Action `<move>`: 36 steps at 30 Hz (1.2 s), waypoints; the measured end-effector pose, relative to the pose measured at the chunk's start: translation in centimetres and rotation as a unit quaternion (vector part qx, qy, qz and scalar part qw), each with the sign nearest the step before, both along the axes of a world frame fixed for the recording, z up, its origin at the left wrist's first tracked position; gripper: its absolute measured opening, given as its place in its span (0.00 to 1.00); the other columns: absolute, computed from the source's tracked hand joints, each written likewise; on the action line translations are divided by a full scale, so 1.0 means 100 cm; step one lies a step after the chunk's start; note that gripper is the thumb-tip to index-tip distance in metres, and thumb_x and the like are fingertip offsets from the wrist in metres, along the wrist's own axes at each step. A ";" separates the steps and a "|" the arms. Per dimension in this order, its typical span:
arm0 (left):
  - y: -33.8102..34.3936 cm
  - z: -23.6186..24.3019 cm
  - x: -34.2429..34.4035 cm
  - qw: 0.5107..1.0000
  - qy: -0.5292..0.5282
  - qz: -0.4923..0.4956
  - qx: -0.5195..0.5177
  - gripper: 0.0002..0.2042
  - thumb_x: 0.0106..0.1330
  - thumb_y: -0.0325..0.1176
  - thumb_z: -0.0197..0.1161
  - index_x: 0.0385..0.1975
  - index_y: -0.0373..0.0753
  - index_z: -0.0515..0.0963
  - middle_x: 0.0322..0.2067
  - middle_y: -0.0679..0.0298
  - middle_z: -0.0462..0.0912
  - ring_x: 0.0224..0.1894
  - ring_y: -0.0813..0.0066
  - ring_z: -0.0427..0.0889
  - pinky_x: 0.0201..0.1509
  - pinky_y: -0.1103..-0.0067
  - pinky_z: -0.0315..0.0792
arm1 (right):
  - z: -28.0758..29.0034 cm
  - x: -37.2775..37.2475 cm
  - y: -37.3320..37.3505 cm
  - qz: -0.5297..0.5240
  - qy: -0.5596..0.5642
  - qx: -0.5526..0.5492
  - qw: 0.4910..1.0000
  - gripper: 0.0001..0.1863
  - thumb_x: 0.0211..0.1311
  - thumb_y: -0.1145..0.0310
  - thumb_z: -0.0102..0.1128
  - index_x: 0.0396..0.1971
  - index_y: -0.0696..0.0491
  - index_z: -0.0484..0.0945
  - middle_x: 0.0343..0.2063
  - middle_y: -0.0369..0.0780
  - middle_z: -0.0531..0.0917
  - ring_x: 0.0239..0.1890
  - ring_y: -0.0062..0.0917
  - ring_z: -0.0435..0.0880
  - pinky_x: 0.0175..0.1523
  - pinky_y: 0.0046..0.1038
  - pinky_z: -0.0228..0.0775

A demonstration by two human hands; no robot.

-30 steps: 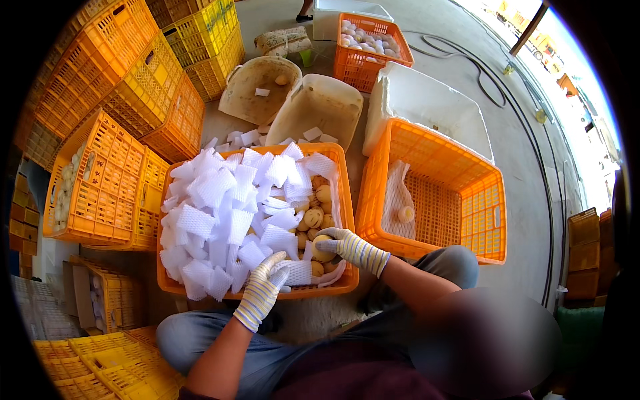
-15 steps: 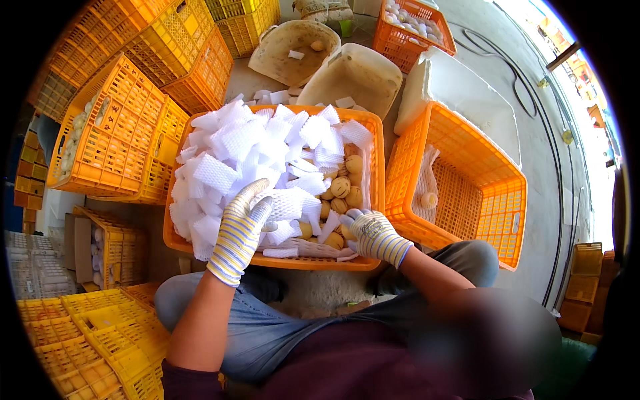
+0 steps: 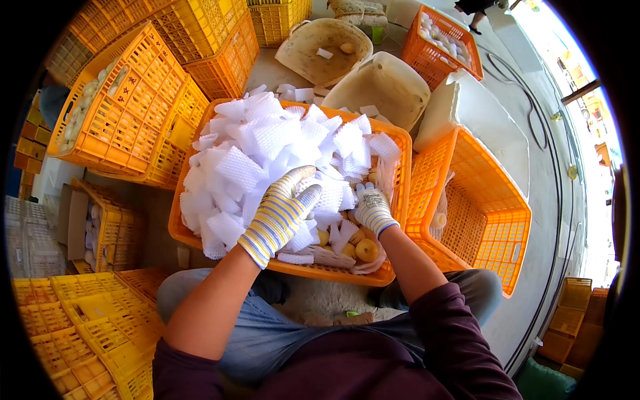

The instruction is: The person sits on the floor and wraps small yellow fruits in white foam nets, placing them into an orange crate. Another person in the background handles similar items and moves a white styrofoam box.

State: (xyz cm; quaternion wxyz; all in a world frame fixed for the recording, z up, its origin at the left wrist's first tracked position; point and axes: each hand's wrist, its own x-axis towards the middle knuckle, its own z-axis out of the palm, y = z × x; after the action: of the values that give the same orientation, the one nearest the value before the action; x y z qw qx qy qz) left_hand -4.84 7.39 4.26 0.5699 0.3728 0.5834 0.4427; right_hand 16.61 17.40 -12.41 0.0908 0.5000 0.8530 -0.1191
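Note:
Between my knees stands an orange crate [image 3: 175, 217], heaped with white foam net sleeves [image 3: 237, 170] on the left and middle. Round yellow fruits [image 3: 367, 251], some with dark stripes, lie along its right side. My left hand [image 3: 280, 210], in a striped glove, is closed with thumb and fingers on a foam net sleeve [image 3: 327, 195] at the heap's edge. Just to the right, my gloved right hand [image 3: 375, 208] reaches down among the fruits with fingers curled. What lies under those fingers is hidden.
To the right stands another orange crate [image 3: 513, 233] with netting inside, beside a white foam box [image 3: 497, 143]. Two scoop-like tubs [image 3: 393, 90] sit beyond the main crate. Stacked yellow crates [image 3: 143, 110] rise at left; a hose [image 3: 527, 100] lies on the floor.
The view has shifted, so the crates appear farther right and lower. My right hand has moved from the crate's near edge farther in over the fruits. My left hand stays at the sleeves.

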 end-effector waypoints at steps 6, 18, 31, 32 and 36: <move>-0.004 -0.006 -0.001 1.000 0.008 -0.025 -0.011 0.21 0.69 0.31 0.59 0.61 0.34 0.69 0.51 0.62 0.78 0.46 0.79 0.78 0.43 0.83 0.78 | 0.054 0.045 0.000 -0.326 0.674 -0.484 0.452 0.31 0.63 0.46 0.57 0.49 0.62 0.74 0.40 0.49 0.83 0.42 0.36 0.84 0.50 0.34 0.76; -0.013 0.012 0.022 0.958 -0.277 -0.074 0.007 0.28 0.67 0.39 0.62 0.63 0.34 0.65 0.52 0.58 0.76 0.50 0.73 0.79 0.47 0.79 0.80 | 0.158 -0.015 -0.087 -0.084 0.723 -0.261 0.634 0.37 0.66 0.56 0.61 0.67 0.58 0.58 0.60 0.46 0.70 0.64 0.31 0.68 0.69 0.33 0.54; -0.022 0.012 0.025 0.935 -0.294 -0.150 0.131 0.47 0.52 0.42 0.76 0.70 0.39 0.56 0.58 0.58 0.70 0.61 0.65 0.71 0.66 0.71 0.65 | 0.164 0.007 -0.082 -0.070 0.714 -0.457 0.526 0.41 0.54 0.59 0.70 0.65 0.59 0.62 0.61 0.46 0.71 0.61 0.33 0.73 0.66 0.34 0.64; -0.021 0.015 0.026 0.934 -0.286 -0.165 0.139 0.48 0.50 0.43 0.77 0.70 0.40 0.56 0.58 0.58 0.70 0.61 0.65 0.70 0.66 0.71 0.65 | 0.166 0.007 -0.082 -0.062 0.711 -0.462 0.526 0.42 0.53 0.60 0.72 0.65 0.59 0.63 0.61 0.46 0.72 0.61 0.33 0.73 0.65 0.34 0.65; -0.025 0.022 0.031 0.916 -0.328 -0.190 0.130 0.50 0.48 0.44 0.79 0.70 0.42 0.56 0.58 0.58 0.70 0.62 0.65 0.70 0.67 0.70 0.63 | 0.165 0.019 -0.082 -0.108 0.743 -0.501 0.431 0.38 0.50 0.67 0.75 0.61 0.59 0.68 0.55 0.42 0.76 0.55 0.25 0.77 0.61 0.28 0.69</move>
State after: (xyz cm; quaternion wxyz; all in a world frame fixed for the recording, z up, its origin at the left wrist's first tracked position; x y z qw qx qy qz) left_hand -1.74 4.88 6.51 0.7493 0.3813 0.2186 0.4953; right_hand 18.47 9.17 4.10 -0.3565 0.1738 0.3218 -0.8597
